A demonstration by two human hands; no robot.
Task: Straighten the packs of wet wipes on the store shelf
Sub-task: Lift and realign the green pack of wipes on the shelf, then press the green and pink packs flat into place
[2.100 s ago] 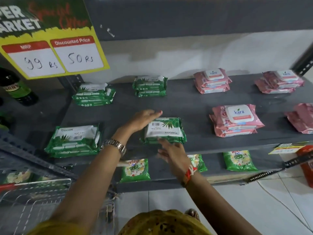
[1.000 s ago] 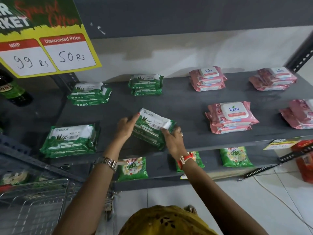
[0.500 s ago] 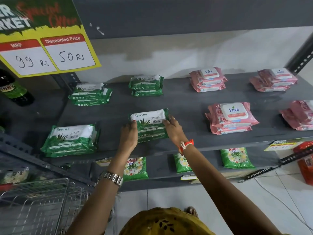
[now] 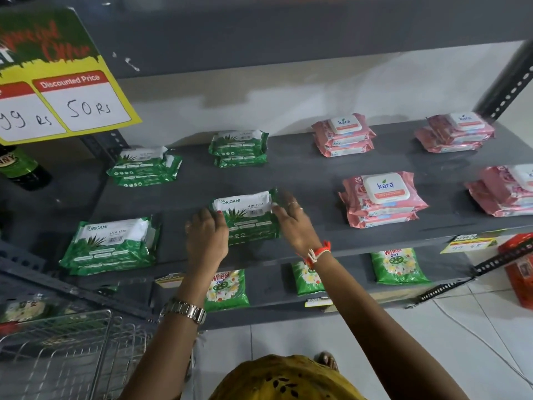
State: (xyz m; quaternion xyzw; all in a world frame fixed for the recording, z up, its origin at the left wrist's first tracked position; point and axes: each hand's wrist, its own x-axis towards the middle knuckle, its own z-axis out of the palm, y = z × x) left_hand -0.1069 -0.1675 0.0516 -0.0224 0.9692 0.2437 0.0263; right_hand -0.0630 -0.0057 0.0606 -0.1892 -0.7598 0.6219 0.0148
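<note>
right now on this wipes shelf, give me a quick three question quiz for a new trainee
1. True or false: both hands touch the same green pack.
2. Which wrist wears the watch? A) left B) right C) neither
3. Fill in: the discounted price on the yellow sign reads ___ Rs.

Key:
1. True. The left hand is at its left edge and the right hand at its right edge, on the grey shelf.
2. A. The right wrist has an orange and white band.
3. 50

Grey shelf (image 4: 311,174) w/ green wipe packs (image 4: 111,245), pink packs (image 4: 380,197).
</note>
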